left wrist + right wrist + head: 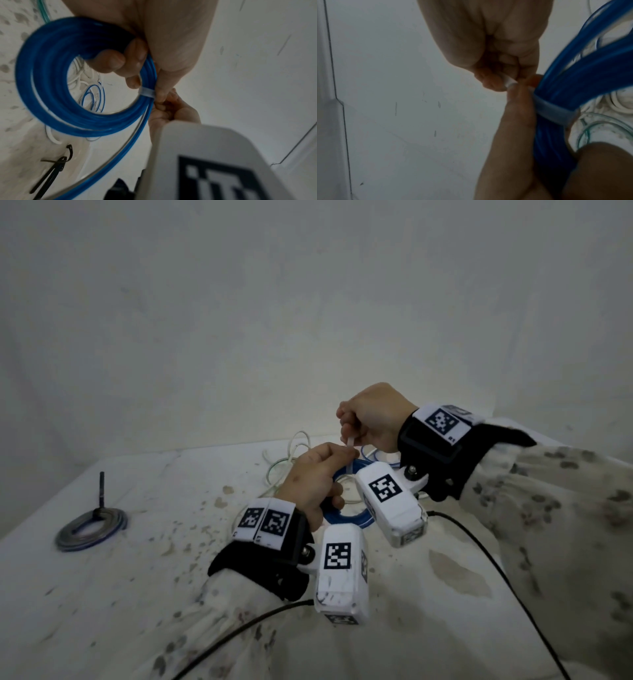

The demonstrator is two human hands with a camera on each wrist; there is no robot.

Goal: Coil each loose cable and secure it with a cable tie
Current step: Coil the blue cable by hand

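A blue coiled cable (346, 517) (56, 83) (573, 86) is held above the table. My left hand (313, 479) (130, 65) grips the coil, its fingers curled through the ring. A white cable tie (350, 451) (147, 93) (556, 111) wraps round the coil's strands. My right hand (371, 416) (498, 75) is just above the left and pinches the tie's free tail, which stands upward from the coil. In the right wrist view my left thumb (518, 108) presses beside the tie's band.
A grey coil with a dark tie (91, 527) lies at the table's left. Loose white, green and thin blue cables (291, 460) (92, 97) lie behind the hands. Black cable ties (53, 170) lie on the stained white cloth (144, 577). A wall (308, 302) rises behind.
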